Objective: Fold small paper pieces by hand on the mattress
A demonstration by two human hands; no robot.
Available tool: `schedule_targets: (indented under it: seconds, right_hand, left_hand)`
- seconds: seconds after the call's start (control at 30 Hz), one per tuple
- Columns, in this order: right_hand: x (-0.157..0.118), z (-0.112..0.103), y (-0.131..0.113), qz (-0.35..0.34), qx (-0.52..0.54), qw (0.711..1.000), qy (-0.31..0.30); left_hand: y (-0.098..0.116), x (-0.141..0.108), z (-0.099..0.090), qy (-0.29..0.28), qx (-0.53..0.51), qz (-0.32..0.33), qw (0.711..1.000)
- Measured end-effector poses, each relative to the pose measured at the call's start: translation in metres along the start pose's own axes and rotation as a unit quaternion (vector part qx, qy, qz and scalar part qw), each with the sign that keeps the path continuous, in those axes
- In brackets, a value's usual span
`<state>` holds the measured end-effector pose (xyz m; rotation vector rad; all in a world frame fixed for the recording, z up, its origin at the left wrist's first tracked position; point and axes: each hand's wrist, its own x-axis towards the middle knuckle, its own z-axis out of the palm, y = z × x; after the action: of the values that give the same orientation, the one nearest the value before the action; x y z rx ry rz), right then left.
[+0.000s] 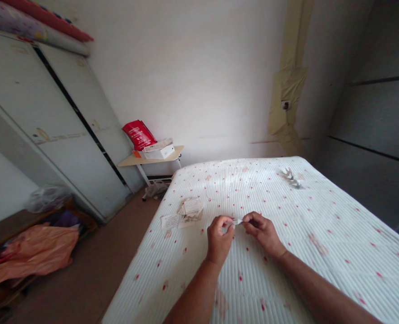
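My left hand (220, 238) and my right hand (263, 233) meet over the middle of the bed. Between their fingertips is a small whitish folded paper (237, 222), each hand pinching one end of it. To the left of my hands lies a loose pile of printed paper slips (191, 208), with one slip (170, 222) spread flat beside it. Farther off to the right, several small folded paper pieces (290, 177) rest in a group on the quilted sheet. How the held paper is creased is too small to tell.
A white ribbed sheet with red dots covers the bed (253, 193). Beyond its far left corner stands a small table (132, 160) bearing a red bag (139, 135) and a white box (159, 151). Grey cabinets (64, 112) line the left, near an orange plastic bag (34, 252).
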<state>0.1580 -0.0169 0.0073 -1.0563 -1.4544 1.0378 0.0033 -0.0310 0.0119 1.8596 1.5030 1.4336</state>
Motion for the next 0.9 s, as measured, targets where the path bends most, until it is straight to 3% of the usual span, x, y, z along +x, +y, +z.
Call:
schedule_targets:
  seconds: [0.6,0.9]
  right_hand:
    - [-0.0014,0.0015,-0.0039,0.009,0.018,1.0,-0.014]
    - [-0.0015,0.0015,-0.0002,-0.018,-0.008,1.0,-0.015]
  left_hand:
    - [0.0021,-0.0012,0.0009,-0.009,-0.074,0.034,0.997]
    - [0.0041,0.0014,-0.0026,0.017,-0.033,0.086,0.996]
